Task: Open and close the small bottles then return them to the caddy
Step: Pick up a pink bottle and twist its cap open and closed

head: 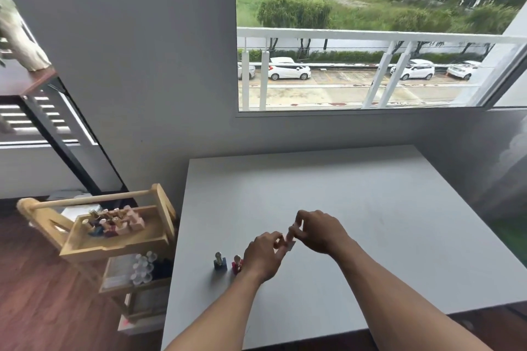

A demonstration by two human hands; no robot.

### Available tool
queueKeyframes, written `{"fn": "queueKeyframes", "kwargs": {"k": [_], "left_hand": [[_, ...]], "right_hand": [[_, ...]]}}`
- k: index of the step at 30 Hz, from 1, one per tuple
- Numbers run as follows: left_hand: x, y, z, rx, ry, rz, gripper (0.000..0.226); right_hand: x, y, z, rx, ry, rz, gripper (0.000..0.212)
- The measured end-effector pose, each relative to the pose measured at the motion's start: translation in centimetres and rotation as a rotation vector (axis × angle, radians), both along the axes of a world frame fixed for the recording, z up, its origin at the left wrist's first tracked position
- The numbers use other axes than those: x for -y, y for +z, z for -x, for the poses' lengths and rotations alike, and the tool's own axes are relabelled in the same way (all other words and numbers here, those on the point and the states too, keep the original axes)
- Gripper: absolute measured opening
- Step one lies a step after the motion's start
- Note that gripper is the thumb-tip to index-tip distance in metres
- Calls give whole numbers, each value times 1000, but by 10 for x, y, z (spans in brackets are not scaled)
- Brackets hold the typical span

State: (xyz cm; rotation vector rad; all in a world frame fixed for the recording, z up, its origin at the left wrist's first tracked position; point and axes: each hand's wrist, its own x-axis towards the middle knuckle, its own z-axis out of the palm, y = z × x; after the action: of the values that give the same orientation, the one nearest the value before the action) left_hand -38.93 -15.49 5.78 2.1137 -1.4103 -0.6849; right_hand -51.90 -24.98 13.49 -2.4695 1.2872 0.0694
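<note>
Over the white table [356, 208] my two hands meet around one small pale bottle [290, 243]. My left hand [263, 256] pinches its body from below. My right hand [318, 232] pinches its cap from above. The bottle is mostly hidden by my fingers. Two more small bottles stand on the table just left of my left hand: a dark blue one [220, 261] and a red one [237, 264], both capped. The wooden caddy [119, 245] stands left of the table and holds several small bottles [112, 222] in its upper tray.
A lower shelf of the caddy holds several clear round jars [144, 268]. The caddy has a round wooden handle bar [91, 199] across its top. A dark shelf unit [51, 111] stands at far left. The wall and a window lie beyond the table.
</note>
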Motion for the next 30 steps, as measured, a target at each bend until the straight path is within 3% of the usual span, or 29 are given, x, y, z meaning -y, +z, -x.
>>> {"fn": "queueKeyframes", "kwargs": {"k": [6, 22, 30], "left_hand": [[-6, 5, -1, 9, 9, -13, 37], [-12, -3, 8, 5, -28, -36, 34], [-10, -12, 20, -25, -41, -67, 32]], "right_hand": [[0, 3, 2, 35, 8, -44, 22], [-5, -3, -5, -125, 70, 99, 31], [-2, -13, 4, -148, -42, -23, 34]]}}
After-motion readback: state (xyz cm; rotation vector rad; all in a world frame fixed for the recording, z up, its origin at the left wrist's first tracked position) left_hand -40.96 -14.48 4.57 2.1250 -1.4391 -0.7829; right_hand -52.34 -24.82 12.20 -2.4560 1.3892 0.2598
